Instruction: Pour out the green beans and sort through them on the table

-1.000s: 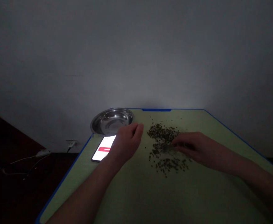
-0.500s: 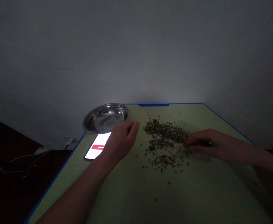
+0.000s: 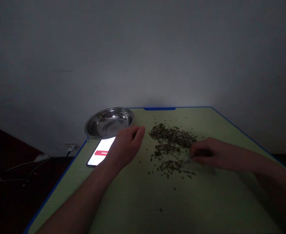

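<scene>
Many small dark grains (image 3: 170, 135), perhaps beans or seeds, lie spread in a loose patch on the green table (image 3: 138, 201). My right hand (image 3: 205, 151) is at the patch's right edge, fingers pinched low on a thin see-through piece (image 3: 188, 160), blurred and seemingly plastic, that touches the grains. My left hand (image 3: 130, 139) is closed in a fist left of the grains, its palm side hidden. Behind that fist stands a shiny metal basin (image 3: 110, 122). A phone (image 3: 100, 154) with a lit white and red screen lies partly covered by my left hand and wrist.
The table has a blue edge (image 3: 238, 126) and stands against a grey wall (image 3: 143, 55). A socket with a plug (image 3: 71, 148) and white cables (image 3: 41, 158) are low at the left, beyond the table. A few stray grains lie nearer me.
My right hand has swept right through the grains, then slightly back left, spreading the patch and leaving stray grains nearer me. My left hand stays closed by the basin. The view has shifted slightly.
</scene>
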`<state>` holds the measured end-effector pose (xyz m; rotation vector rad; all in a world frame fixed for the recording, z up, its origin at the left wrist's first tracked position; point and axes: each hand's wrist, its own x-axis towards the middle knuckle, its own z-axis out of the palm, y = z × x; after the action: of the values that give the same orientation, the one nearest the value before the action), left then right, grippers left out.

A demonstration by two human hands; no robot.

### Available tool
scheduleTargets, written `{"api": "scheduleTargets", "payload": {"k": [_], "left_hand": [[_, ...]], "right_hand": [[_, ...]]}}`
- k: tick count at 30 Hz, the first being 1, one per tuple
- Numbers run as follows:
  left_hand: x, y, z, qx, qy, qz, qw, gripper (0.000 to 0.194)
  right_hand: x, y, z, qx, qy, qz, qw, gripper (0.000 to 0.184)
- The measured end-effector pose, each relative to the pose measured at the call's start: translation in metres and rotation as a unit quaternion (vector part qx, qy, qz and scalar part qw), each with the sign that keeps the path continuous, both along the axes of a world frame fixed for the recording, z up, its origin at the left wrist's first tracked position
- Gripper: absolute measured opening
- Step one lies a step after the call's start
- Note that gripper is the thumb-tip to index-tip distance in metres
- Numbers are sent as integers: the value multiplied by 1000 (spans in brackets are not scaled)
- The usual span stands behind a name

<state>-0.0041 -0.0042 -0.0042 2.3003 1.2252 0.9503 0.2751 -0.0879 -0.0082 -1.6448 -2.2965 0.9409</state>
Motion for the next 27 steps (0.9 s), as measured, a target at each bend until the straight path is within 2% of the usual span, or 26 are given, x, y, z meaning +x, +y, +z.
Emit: {"api": "scheduleTargets", "payload": {"k": [5,9,13,18,22,27], "left_hand": [[1,-2,0,-8,3,-11,1000,45],[2,-4,2,-16,11,-14,1000,44],[1,-4,4,-2,10,-11,1000,44],[0,-5,5,10,11,-13,1000,41],[0,-6,5,5,16,-19,1000,40],[-1,-7,6,17,15,-18,1000,40]], "right_hand": [[-17,-5,-1,11,0,1,1000,15],[-19,-5,0,9,-1,5,1000,14],[-18,-3,-2,19,-5,-6,1000,15],[-34,-4,-5,35,-9,-26,999,15],[-45,-6,-6,53,-10,-13,998,17],[-45,-6,-7,46,-9,-6,999,18]]}}
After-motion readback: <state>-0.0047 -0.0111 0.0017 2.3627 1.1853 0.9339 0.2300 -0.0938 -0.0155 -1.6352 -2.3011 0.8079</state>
